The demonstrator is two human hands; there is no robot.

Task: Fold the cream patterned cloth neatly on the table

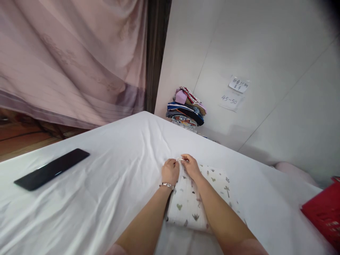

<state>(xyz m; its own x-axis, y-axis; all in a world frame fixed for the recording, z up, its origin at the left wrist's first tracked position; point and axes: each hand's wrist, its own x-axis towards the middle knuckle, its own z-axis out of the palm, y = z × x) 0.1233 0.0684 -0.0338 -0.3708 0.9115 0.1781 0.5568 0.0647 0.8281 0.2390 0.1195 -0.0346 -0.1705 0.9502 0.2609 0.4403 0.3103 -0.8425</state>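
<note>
A folded white cloth with small plant prints (189, 207) lies on the white-sheeted table (111, 184). Both hands meet at its far edge. My left hand (170, 170), with a bracelet on the wrist, has its fingers curled and pinches the cloth's far corner. My right hand (190, 165) is also closed, gripping the same edge right beside the left. My right forearm lies across the cloth and hides part of it.
A long black flat object (51, 168) lies on the table at the left. A stack of folded colourful clothes (186, 109) stands by the wall beyond the table. A red basket (325, 212) sits at the right edge. Pink curtains (74, 60) hang at the left.
</note>
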